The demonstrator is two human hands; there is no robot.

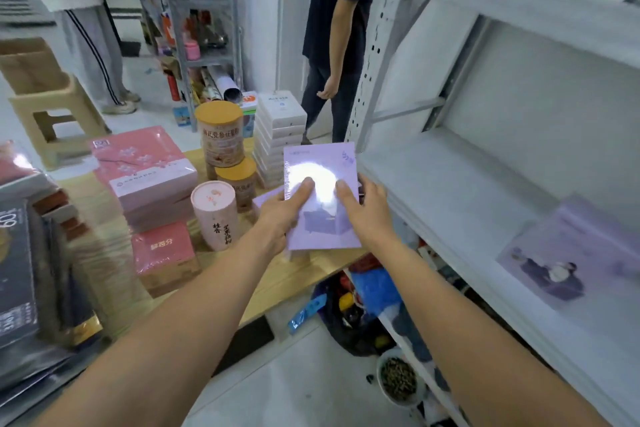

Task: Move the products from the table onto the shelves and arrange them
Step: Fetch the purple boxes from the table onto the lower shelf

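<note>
Two hands grasp one flat lilac box (320,222): the left hand (280,215) and right hand (367,215) each clasp a side, thumbs on its face. Its glossy wrap throws white glare above a darker purple picture. It hangs over the wooden table (294,274) edge, beside the white shelf (450,191).

Glare whites out held box (323,229) print, shelved box (568,253) blurred, perhaps identical

Wooden table (294,276) with pink boxes (145,166), tins (219,135), white box stack (280,135); shelf (450,191) with lilac box (571,253).
</note>
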